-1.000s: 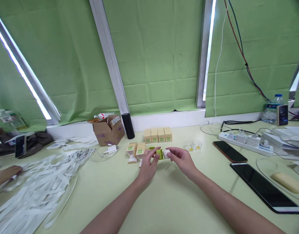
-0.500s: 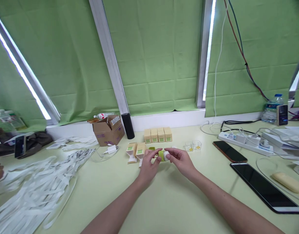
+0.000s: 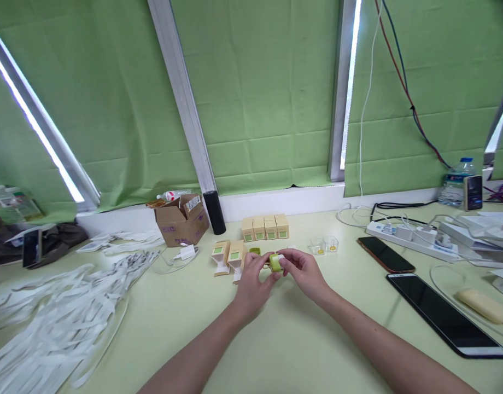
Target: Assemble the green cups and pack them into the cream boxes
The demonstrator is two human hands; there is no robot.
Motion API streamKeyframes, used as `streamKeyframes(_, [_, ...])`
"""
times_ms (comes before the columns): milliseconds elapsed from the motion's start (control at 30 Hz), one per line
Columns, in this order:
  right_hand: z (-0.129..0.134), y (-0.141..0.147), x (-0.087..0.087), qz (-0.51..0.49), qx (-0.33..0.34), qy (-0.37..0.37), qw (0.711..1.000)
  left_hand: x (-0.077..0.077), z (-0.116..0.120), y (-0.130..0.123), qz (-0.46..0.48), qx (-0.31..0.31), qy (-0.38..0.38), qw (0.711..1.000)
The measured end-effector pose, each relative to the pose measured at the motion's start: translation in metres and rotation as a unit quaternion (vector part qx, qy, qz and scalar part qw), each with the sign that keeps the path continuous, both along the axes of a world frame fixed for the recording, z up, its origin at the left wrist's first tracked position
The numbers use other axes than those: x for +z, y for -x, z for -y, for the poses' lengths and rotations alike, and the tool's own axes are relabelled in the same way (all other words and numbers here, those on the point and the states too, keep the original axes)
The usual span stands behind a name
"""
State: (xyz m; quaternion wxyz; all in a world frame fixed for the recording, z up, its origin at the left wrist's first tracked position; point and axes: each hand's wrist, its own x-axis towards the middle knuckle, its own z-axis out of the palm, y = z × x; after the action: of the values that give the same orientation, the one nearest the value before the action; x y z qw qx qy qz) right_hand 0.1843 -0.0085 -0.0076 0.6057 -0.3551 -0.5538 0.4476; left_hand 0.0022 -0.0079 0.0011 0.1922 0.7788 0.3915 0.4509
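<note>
Between my two hands is a small green-and-white piece [image 3: 276, 262], its exact kind too small to make out. My left hand [image 3: 251, 283] pinches it from the left with thumb and index finger. From the right, the thumb and fingers of my right hand [image 3: 304, 271] close on its white side. Just beyond my left fingers lies another green piece [image 3: 255, 250] on the table, partly covered. Two opened small cardboard boxes [image 3: 236, 254] stand left of my left hand, their flaps towards me.
Several closed small boxes [image 3: 265, 227] form a row behind. Clear cups with yellow bits [image 3: 324, 245] stand to the right. Phones [image 3: 444, 314], a power strip [image 3: 413, 241] and cables fill the right side. White straps [image 3: 71, 317], a charger [image 3: 187, 251] and a carton [image 3: 181, 220] are left.
The green-and-white piece has turned in my fingers, so more green and less white faces me. Another person's hand at the left edge has gone out of view.
</note>
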Motion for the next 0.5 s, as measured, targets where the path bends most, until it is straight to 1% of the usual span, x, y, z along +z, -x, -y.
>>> streamKeyframes(133, [0.000,0.001,0.000,-0.013,0.005,0.002,1.000,0.000,0.005,-0.003,-0.040,0.029,-0.017,0.999])
streamKeyframes(233, [0.001,0.003,0.000,-0.022,0.010,0.006,1.000,-0.002,0.006,-0.004,-0.035,0.045,-0.050,0.997])
streamKeyframes(333, [0.002,0.005,-0.001,-0.029,0.020,0.013,0.999,-0.005,0.005,-0.004,-0.033,0.039,-0.075,0.996])
streamKeyframes(500, [0.004,0.007,-0.002,-0.040,0.023,0.031,0.998,-0.013,0.002,-0.003,-0.036,0.024,-0.047,0.998])
